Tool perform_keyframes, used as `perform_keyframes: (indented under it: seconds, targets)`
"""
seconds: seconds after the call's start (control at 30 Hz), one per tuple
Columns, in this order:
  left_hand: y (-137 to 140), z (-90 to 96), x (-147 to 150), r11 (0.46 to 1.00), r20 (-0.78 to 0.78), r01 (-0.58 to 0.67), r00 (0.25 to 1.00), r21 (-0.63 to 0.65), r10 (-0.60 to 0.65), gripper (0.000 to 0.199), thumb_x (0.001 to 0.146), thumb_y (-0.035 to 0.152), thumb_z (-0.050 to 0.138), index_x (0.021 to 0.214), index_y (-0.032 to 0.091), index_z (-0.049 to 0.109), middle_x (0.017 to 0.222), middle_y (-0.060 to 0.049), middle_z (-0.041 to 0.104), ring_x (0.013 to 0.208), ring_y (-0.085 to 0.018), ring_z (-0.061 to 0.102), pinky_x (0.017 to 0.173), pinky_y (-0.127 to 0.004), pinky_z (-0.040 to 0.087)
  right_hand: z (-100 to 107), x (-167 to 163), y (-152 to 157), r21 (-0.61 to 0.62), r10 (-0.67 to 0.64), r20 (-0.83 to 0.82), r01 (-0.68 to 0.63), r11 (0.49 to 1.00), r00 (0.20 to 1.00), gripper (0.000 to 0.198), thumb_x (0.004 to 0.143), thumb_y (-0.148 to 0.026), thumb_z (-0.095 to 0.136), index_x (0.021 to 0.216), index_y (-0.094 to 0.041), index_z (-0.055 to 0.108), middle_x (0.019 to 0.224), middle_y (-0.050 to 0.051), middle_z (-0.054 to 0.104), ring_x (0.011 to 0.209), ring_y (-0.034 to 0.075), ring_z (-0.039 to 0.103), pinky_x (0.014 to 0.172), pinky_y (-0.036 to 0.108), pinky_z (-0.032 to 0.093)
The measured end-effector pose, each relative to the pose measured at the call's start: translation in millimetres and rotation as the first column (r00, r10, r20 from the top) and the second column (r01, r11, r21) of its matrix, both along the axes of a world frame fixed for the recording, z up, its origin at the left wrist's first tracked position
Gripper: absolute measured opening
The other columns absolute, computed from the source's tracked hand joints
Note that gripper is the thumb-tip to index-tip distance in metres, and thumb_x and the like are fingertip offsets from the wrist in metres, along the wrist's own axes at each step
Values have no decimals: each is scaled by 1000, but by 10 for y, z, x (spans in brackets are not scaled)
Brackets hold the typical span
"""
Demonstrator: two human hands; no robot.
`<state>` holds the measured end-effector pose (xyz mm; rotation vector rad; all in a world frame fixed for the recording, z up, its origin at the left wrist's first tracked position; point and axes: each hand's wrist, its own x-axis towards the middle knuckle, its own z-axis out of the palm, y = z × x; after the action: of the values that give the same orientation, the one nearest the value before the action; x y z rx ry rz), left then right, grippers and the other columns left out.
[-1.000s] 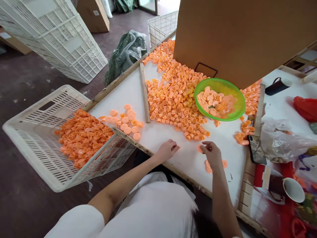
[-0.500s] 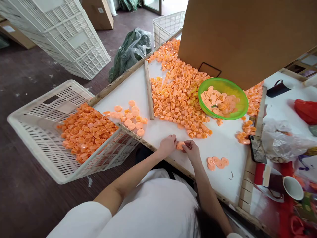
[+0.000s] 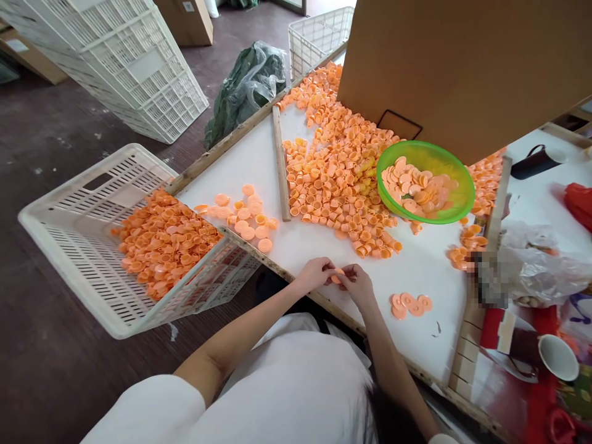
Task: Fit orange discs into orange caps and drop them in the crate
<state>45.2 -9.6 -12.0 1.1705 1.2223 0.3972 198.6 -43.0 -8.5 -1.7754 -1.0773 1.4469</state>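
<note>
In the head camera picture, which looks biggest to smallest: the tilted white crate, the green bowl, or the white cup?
1. Tilted white crate, though it sits nearer the camera than the bowl.
2. Green bowl.
3. White cup, smallest by far.

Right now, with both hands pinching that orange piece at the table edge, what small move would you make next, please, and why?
Probably press the two hands together to seat the piece. The left hand and right hand meet on one orange piece, while finished-looking caps lie by the crate, so it likely goes there afterwards.
</note>
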Motion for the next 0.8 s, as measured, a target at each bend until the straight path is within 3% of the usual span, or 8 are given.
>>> perform_keyframes:
  seconds: [0.13, 0.23, 0.33, 0.5, 0.67, 0.8]
  targets:
    - [36, 15, 5, 1000, -39, 24, 999, -8, -25, 15, 81, 30, 56, 80, 15, 58, 69, -3, 65, 59, -12, 61, 57, -24, 51, -20, 59, 84, -58, 80, 35, -78, 995, 996, 23, 67, -41, 67, 76, -22, 57, 72, 2, 65, 60, 17, 62, 53, 30, 52]
    - [126, 69, 28, 995, -148, 103, 984, 2, -102, 12, 78, 27, 58, 79, 15, 58, 64, -2, 64, 56, -13, 61, 55, -24, 50, -33, 107, 218, -119, 158, 135, -142, 983, 978, 20, 63, -34, 69, 73, -21, 57, 64, 0, 64, 52, 15, 58, 49, 28, 48]
    - [230, 135, 43, 982, -187, 178, 964, -66, -188, 10, 72, 20, 61, 79, 14, 58, 61, -2, 63, 54, -14, 61, 53, -24, 49, -22, 143, 314, -151, 204, 173, -178, 972, 964, 26, 57, -29, 73, 73, -20, 55, 62, -1, 63, 50, 15, 57, 49, 27, 45]
    - [229, 136, -7, 981, -148, 189, 970, -46, -194, 10, 72, 21, 58, 79, 14, 59, 60, -2, 62, 54, -14, 61, 51, -23, 47, 64, 126, 229, -55, 276, 136, -271, 961, 952, 24, 65, -36, 67, 80, -21, 58, 74, 2, 68, 66, 17, 62, 58, 28, 47]
    - [134, 81, -35, 980, -205, 187, 964, 68, -170, 13, 73, 23, 56, 81, 15, 61, 63, -1, 63, 57, -13, 58, 55, -23, 45, 109, 10, 124, -26, 272, 376, -283, 959, 886, 32, 59, -40, 70, 82, -22, 57, 78, 3, 67, 69, 19, 62, 61, 30, 45]
    - [122, 69, -34, 974, -222, 217, 955, 61, -198, 14, 74, 23, 53, 83, 15, 62, 60, 0, 61, 55, -13, 57, 55, -23, 44, 109, 12, 127, -39, 309, 355, -316, 948, 883, 29, 61, -41, 69, 81, -22, 57, 77, 2, 67, 68, 19, 62, 59, 30, 44]
